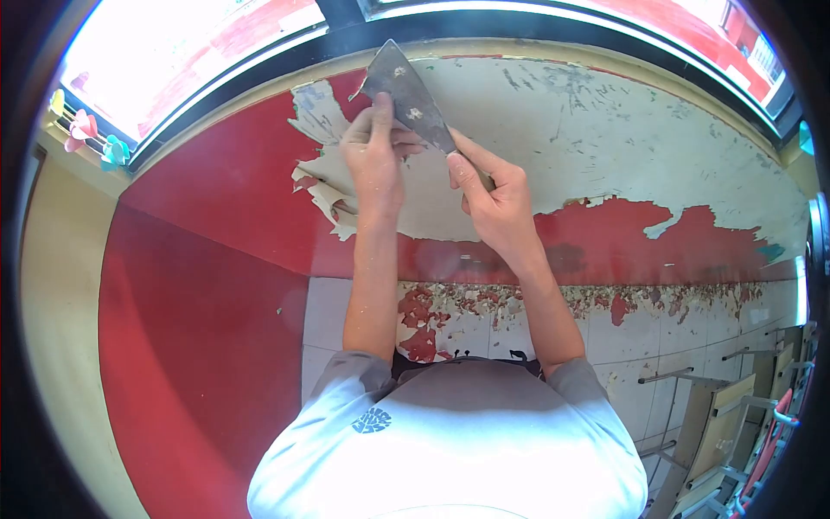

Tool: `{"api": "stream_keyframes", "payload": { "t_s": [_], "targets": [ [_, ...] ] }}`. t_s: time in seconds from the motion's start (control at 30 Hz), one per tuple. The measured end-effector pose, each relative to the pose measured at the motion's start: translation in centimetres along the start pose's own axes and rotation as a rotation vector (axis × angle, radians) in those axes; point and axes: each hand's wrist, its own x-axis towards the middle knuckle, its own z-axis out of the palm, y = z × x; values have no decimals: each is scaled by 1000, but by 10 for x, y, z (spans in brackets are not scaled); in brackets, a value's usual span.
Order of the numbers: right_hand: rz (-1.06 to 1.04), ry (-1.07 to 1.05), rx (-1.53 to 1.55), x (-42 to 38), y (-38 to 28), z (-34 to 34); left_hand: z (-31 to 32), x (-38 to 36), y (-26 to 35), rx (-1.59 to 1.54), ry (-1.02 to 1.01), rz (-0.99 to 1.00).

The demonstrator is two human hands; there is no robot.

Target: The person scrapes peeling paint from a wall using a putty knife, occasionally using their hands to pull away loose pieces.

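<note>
My right hand [488,195] is closed round the handle of a putty knife [411,99], whose wide metal blade points up and to the left. Pale flecks of paint stick to the blade. At the blade's left edge my left hand [376,160] has its thumb on the metal, with the other fingers curled below and partly hidden. Behind both hands is a wall [605,138], scraped to a pale grey surface. Red paint [251,164] still covers its left part, and a peeled strip [327,197] curls away from the ragged border.
Paint chips [467,307] lie scattered over the white floor tiles [618,346] along the wall's foot. Stacked desks or chairs [713,424] stand at the lower right. A dark window frame [346,17] runs above, with colourful flower decorations [84,127] at the left.
</note>
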Motion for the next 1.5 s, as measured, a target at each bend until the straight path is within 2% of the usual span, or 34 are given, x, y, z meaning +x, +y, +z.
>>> {"api": "stream_keyframes", "payload": {
  "t_s": [0.03,0.07,0.13,0.17,0.23,0.27,0.37,0.4,0.57,0.63,0.77,0.83,0.93,0.97,1.03,1.17,1.23,1.27,1.33,1.37,1.43,1.47,1.5],
  "targets": [
    [-5,2,-1,-3,-1,-5,-6,1,3,133,41,53],
    [1,23,-10,-8,-1,-12,-11,2,6,131,35,60],
    [67,85,-15,-21,6,-29,-17,5,10,635,272,509],
    [134,121,-10,-32,14,-40,-16,11,14,628,282,514],
    [222,172,96,-55,35,-54,-15,24,23,854,199,1075],
    [232,159,97,-68,43,-56,-16,34,24,913,156,1201],
    [319,224,86,-100,60,-59,-23,45,30,1040,82,1202],
    [363,228,83,-110,64,-59,-28,52,31,1061,46,1266],
    [443,239,103,-134,72,-63,-35,60,30,930,-23,1265],
    [408,225,93,-134,72,-65,-31,56,29,774,0,1122],
    [407,232,94,-134,61,-68,-29,52,29,722,42,1029],
    [385,243,86,-136,61,-71,-33,51,25,543,52,853],
    [414,264,104,-144,65,-75,-34,47,21,393,25,776],
    [414,261,103,-146,68,-76,-37,45,22,393,28,777],
    [425,278,111,-151,73,-78,-43,39,22,406,41,622],
    [456,261,83,-151,72,-77,-57,21,10,533,-46,625],
    [460,240,75,-149,72,-76,-58,4,6,810,-315,528],
    [460,236,72,-147,71,-74,-58,-4,6,809,-309,528],
    [453,237,52,-141,67,-71,-56,-13,9,1071,-428,572],
    [448,231,46,-138,65,-71,-56,-10,14,1067,-419,575],
    [430,188,30,-135,61,-70,-52,2,33,1043,-248,727],
    [430,183,25,-134,61,-70,-47,10,44,1041,-241,726],
    [424,182,30,-133,63,-69,-40,22,56,1108,-196,921]
  ]
}}
